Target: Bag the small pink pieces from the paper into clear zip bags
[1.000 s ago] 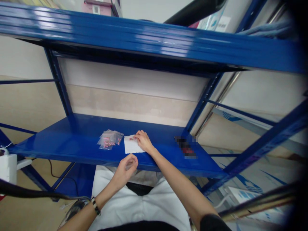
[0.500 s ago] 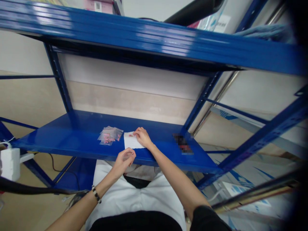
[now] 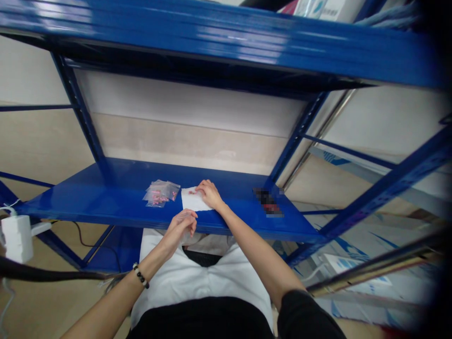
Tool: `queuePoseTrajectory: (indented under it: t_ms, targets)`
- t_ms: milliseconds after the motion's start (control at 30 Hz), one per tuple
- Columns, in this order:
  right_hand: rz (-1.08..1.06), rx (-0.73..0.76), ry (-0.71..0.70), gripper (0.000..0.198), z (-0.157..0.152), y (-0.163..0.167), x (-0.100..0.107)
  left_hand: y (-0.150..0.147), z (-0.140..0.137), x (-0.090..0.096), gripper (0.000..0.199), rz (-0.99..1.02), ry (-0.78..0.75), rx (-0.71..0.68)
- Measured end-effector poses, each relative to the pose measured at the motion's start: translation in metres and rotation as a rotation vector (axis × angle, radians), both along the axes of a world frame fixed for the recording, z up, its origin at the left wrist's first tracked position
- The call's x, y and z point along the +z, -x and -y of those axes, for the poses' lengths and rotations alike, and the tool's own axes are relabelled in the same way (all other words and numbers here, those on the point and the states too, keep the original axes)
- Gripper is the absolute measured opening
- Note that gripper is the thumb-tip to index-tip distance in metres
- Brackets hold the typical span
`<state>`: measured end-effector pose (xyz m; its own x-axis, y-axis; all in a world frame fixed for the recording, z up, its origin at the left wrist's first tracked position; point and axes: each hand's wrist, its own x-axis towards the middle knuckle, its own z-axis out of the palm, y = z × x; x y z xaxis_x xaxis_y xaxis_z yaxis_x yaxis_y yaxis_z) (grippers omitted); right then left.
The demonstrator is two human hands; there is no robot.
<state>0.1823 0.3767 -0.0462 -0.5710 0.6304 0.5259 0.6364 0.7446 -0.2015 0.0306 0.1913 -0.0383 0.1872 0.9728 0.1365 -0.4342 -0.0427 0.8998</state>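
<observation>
My left hand [image 3: 180, 227] is at the front edge of the blue shelf, its fingers curled round a small clear plastic bag [image 3: 184, 215] that shows only in part. A white sheet of paper or tissue [image 3: 193, 202] lies flat on the shelf just beyond it. My right hand [image 3: 209, 194] rests over the sheet's right side, fingers bent and tips together beside some tiny pink pieces [image 3: 191, 192]. Whatever those fingertips pinch is too small to make out. Left of the sheet lies a loose pile of clear zip bags [image 3: 160, 193] with pink pieces inside.
The blue shelf [image 3: 120, 188] stands against a wall, with an upper blue beam [image 3: 226, 42] across the top of the view. A dark, blurred-out object [image 3: 267, 202] lies at the shelf's right. A white plug adapter [image 3: 17, 238] and a black cable are at lower left.
My left hand's fingers have closed down more round the clear bag. My right hand stays over the sheet, its fingertips slightly shifted by the pink pieces. The view has tilted a little downward.
</observation>
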Motion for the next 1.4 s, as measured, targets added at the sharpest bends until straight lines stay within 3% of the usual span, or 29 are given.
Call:
queuePoseTrajectory:
  t_ms: [433,633,800,933,1067,1200,1300,1400]
  targets:
    - [-0.037,-0.015,0.01,0.012,0.001,-0.001,0.001,0.001,0.005,0.002,0.017,-0.045,0.009,-0.011]
    - [-0.227,0.015,0.009,0.011,0.01,0.004,0.022,0.0,0.002,-0.002,0.02,-0.075,0.022,-0.012]
    - [-0.425,0.136,0.086,0.006,0.059,0.013,0.062,0.003,0.006,0.004,0.022,-0.083,0.001,-0.002]
    - [-0.227,0.393,0.185,0.003,0.112,0.013,0.089,0.005,0.007,0.007,0.023,-0.063,-0.007,-0.016]
    - [-0.042,0.49,0.21,0.003,0.136,0.011,0.099,0.005,0.005,0.002,0.02,-0.141,-0.034,-0.019]
    - [0.028,0.52,0.223,0.005,0.134,0.012,0.096,0.003,0.001,0.0,0.02,-0.179,-0.064,-0.024]
    - [-0.033,0.562,0.289,0.011,0.117,0.01,0.089,0.001,0.001,0.003,0.022,-0.164,-0.057,-0.034]
    - [-0.188,0.44,0.341,0.016,0.084,0.006,0.074,0.001,0.003,0.004,0.024,-0.15,-0.05,-0.018]
